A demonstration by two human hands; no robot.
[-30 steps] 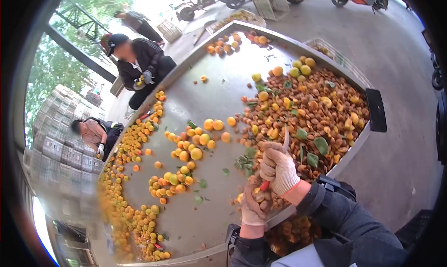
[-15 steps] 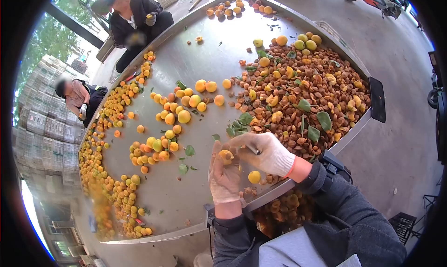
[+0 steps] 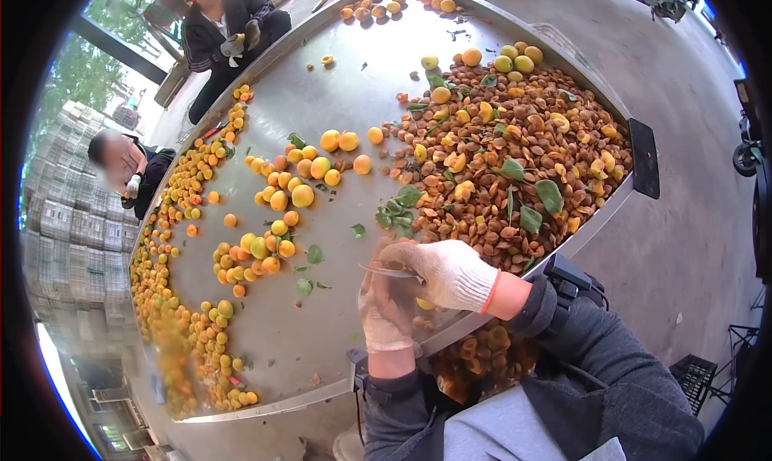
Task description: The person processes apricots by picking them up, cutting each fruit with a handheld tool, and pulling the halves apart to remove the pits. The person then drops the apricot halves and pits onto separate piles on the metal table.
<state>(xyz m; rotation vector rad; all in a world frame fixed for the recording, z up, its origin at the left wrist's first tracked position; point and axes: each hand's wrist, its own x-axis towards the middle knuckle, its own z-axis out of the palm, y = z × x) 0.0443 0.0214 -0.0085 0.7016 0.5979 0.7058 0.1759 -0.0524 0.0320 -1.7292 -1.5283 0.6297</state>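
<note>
My left hand (image 3: 386, 312), in a whitish glove, is raised over the near edge of the metal table, its fingers curled. Whatever lies in it is hidden behind my right hand (image 3: 454, 274). That gloved right hand is closed on a small knife (image 3: 394, 273), whose thin blade points left across the left fingers. A yellow apricot (image 3: 425, 303) shows partly below the right hand. Just beyond the hands lie green leaves (image 3: 400, 207) and a big heap of brown apricot pits (image 3: 482, 220) with scraps of fruit.
Loose apricots (image 3: 301, 195) lie mid-table, and more line its left side (image 3: 173, 244). Below the near rim is a container of opened apricots (image 3: 482, 355). Two people (image 3: 229, 39) sit at the far left side. Stacked crates (image 3: 68, 211) stand behind them.
My right hand has moved slightly left and down against my left hand, and the knife blade now shows. The apricot seen in my left fingers is hidden now. The view has shifted slightly.
</note>
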